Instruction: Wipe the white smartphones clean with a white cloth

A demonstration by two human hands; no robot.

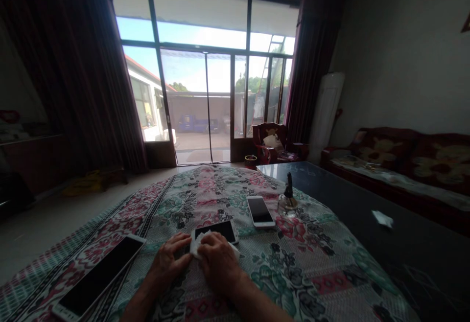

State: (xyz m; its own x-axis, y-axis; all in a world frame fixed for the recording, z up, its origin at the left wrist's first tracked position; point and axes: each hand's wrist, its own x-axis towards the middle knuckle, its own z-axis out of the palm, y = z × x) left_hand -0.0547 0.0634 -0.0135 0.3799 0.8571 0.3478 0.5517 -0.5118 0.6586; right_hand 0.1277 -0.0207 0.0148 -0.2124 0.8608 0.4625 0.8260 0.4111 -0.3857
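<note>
A white-framed smartphone point(220, 231) with a dark screen lies on the floral tablecloth in front of me. My left hand point(171, 256) grips its left end, thumb and fingertips at the edge. A crumpled white tissue point(197, 248) is bunched under the closed fingers of my right hand point(218, 261), pressed onto the phone's left part. Just beyond, to the right, rests a second white smartphone point(260, 212), screen dark. Beside that phone stands a clear spray bottle point(287, 202) with a black nozzle. A larger white-edged device point(101, 278), tablet-like, lies at the left.
The patterned tablecloth point(293, 287) covers the rounded table. A dark glossy table point(352, 204) adjoins on the right, with another crumpled tissue point(382, 219) on it. Farther back are a wooden armchair point(271, 141), a sofa point(400, 160) and glazed doors point(198, 106).
</note>
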